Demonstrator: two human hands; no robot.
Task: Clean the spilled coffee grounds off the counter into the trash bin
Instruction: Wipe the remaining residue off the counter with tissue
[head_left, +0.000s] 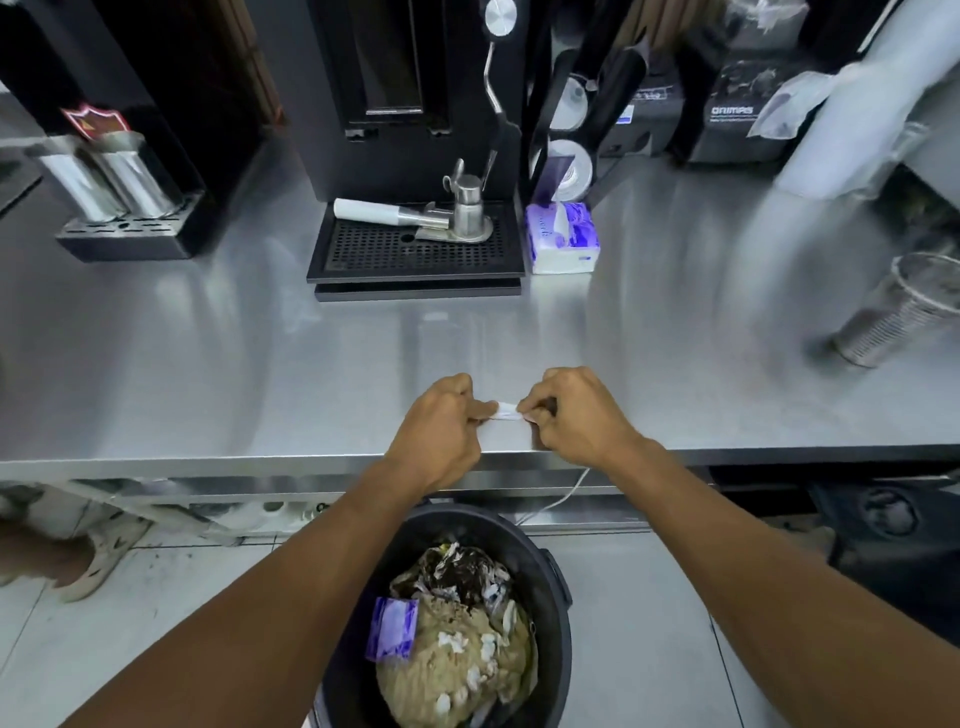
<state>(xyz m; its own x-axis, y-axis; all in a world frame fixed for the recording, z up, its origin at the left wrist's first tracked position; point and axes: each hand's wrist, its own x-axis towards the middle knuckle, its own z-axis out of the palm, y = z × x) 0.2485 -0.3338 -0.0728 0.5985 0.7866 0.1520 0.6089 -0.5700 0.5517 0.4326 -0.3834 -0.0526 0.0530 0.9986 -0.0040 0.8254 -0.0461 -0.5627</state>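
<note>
1. Below, the black trash bin (550, 582) stands open on the tiled floor, just under the table's front edge; it is heaped with crumpled beige paper, white scraps, a purple-and-white wrapper (392, 627) and a dark clump of coffee grounds (465, 569) near its far side.
2. At the table's (208, 364) right side a ribbed clear cup (898, 317) stands tilted; its contents cannot be made out.
3. Farther back, a purple-and-white tissue pack (563, 236) sits just beside the black drip tray (415, 254), which carries a white-handled portafilter (389, 212) and a small steel pitcher (467, 210).
4. Both forearms reach forward over the bin, the hands meeting above the table's front edge.
5. The left hand (441, 426) and right hand (576, 410) are curled, and each grip pinches 1 end of a small white tissue (508, 410) stretched between them.
6. No loose grounds are discernible on the steel surface near the hands.
7. Wide bare steel lies on both sides of the hands and ahead of them, up to the drip tray.
</note>
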